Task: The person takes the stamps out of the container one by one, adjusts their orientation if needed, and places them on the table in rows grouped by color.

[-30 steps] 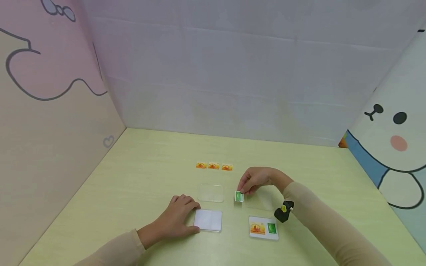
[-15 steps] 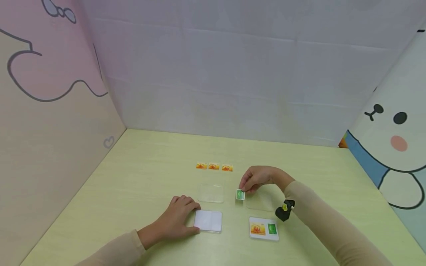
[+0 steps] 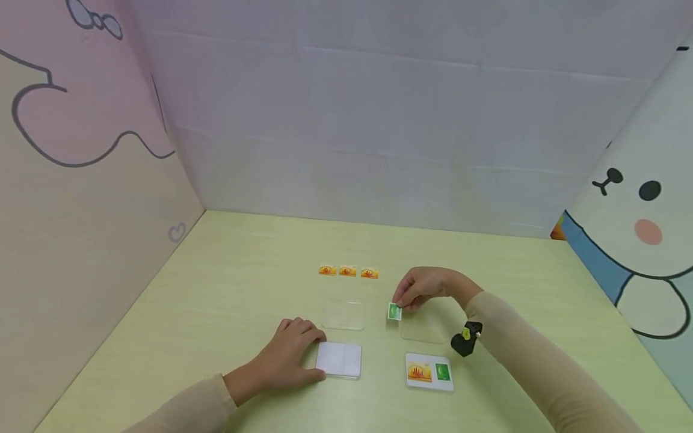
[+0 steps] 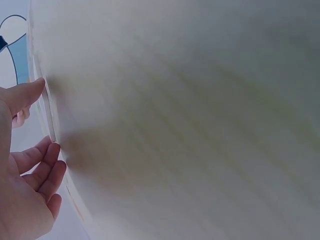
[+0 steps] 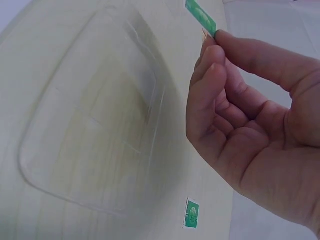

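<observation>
My right hand (image 3: 425, 285) pinches a small green stamp (image 3: 394, 311) between thumb and fingertips, raised over the table; the right wrist view shows the stamp (image 5: 202, 16) tilted at the fingertips. Beneath that hand lies a clear plastic cover (image 3: 422, 332). My left hand (image 3: 289, 355) holds a flat white card case (image 3: 338, 359) at its left side, thumb by the near corner and fingers by the far one. In the left wrist view, the thumb and fingers (image 4: 45, 175) touch the case's thin edge.
A second case (image 3: 429, 385) at the right bears an orange stamp (image 3: 419, 372) and a green one. Another clear cover (image 3: 343, 315) lies behind the white case. Three orange stamps (image 3: 348, 271) form a row farther back. A loose green stamp (image 5: 191, 213) lies on the table.
My right hand has moved slightly away from me and to the right with the green stamp in its fingertips. The left hand and the white case have stayed in place.
</observation>
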{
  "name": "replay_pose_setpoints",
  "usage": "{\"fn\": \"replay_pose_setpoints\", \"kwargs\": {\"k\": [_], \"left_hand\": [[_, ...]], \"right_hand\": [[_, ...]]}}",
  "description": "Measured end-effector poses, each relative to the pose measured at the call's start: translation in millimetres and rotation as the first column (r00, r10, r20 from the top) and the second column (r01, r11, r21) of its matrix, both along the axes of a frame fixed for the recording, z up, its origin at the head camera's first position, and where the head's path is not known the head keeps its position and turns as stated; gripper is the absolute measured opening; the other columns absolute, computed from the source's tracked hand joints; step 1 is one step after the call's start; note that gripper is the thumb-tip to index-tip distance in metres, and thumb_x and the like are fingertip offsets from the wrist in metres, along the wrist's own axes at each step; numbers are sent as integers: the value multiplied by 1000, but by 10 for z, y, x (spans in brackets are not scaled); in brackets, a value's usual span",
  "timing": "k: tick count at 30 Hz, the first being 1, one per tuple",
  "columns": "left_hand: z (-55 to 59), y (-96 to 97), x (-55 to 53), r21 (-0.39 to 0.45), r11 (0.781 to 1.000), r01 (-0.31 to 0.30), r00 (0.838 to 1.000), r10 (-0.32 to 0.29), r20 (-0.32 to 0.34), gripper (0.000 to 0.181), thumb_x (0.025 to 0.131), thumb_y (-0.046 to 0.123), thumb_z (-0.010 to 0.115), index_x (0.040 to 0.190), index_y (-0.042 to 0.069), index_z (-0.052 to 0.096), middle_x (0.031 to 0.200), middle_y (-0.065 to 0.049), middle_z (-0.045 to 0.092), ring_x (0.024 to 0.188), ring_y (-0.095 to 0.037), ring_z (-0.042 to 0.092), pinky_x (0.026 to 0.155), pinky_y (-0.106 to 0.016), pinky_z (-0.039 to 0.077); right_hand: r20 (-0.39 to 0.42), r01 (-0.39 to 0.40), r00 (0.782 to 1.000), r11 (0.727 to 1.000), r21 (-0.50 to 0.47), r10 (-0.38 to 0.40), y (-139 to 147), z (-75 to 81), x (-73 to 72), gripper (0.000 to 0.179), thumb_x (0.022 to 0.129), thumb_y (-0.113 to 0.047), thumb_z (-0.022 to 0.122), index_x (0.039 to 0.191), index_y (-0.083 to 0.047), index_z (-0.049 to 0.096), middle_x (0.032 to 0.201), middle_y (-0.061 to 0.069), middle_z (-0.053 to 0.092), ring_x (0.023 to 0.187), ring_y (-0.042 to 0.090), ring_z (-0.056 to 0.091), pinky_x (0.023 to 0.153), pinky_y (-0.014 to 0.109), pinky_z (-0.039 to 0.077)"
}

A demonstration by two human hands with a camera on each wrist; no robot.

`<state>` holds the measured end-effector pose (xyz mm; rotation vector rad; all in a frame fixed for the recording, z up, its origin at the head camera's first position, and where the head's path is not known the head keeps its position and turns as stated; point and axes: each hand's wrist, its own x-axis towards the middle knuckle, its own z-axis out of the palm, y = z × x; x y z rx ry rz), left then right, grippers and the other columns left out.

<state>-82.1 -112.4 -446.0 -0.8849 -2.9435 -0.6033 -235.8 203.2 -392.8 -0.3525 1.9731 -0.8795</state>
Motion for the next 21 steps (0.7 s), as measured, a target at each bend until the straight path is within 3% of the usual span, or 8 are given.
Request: {"fn": "replay_pose_setpoints", "kwargs": {"k": [21], "left_hand": [[-11,-2,-13,3,1000,7,1000,-7,-4,46,71,42,79,106,16,64,103,6,61,98,-10,49,91,-37,33]], "right_hand": [[23,24,999,1000,-6,-24,113,0,-57,17,89,-8,65,101,3,69,74,-5,64,67,8,54,67,21,50]]}}
